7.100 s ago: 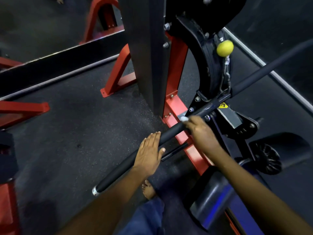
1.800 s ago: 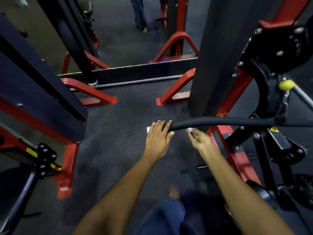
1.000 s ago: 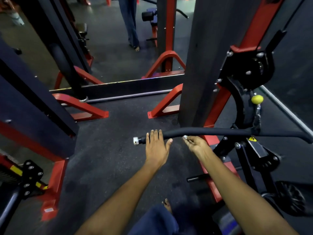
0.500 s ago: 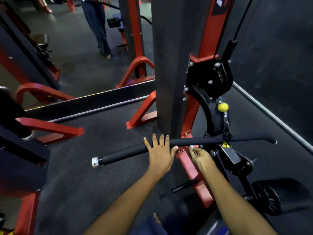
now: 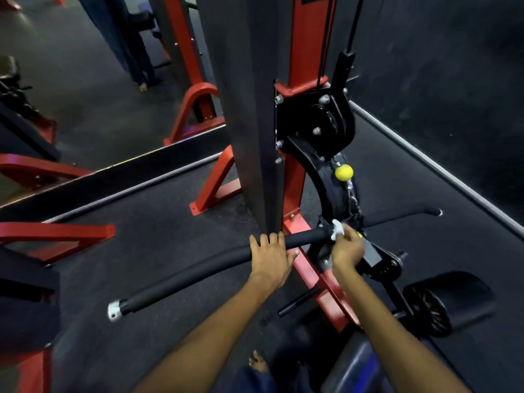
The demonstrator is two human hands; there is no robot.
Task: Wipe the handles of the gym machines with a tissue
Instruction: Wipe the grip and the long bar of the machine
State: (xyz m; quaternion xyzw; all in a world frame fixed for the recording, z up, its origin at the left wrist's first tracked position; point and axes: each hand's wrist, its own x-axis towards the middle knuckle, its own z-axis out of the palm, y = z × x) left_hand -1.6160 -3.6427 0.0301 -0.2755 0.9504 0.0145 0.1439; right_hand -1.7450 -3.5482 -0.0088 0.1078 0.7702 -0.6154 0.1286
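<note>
A small white tissue (image 5: 337, 229) sits on the black handle bar (image 5: 198, 272) near its middle, pinched in the right hand (image 5: 347, 249), whose grip is clenched round it. Just left of it, the left hand (image 5: 271, 258) lies over the bar with straight fingers, grip released. Behind stands the red and black machine column (image 5: 295, 177), with a yellow ball (image 5: 344, 172) to its right.

Right hand (image 5: 347, 249) presses tissue (image 5: 337, 228) on bar (image 5: 198, 275).
</note>
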